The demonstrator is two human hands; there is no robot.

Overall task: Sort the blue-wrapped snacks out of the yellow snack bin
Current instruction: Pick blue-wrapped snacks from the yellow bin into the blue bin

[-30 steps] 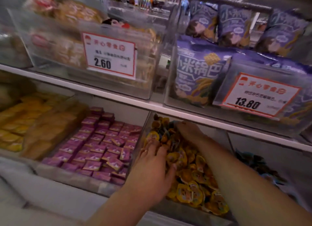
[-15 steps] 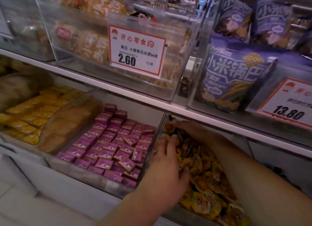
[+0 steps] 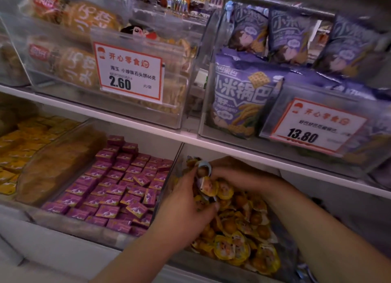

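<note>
Pinching a blue-wrapped snack (image 3: 203, 168), both hands dig in the yellow bin (image 3: 211, 263).

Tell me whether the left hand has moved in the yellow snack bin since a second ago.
Yes. The left hand has slid toward the bin's back, nearer the white shelf edge and the right hand.

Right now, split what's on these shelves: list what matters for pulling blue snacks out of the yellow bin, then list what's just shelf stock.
Job:
- yellow snack bin
- blue-wrapped snack, at the fingers of both hands
- left hand
- right hand

Just stock:
- purple packets
- purple bags
- price tags
- orange packets
</note>
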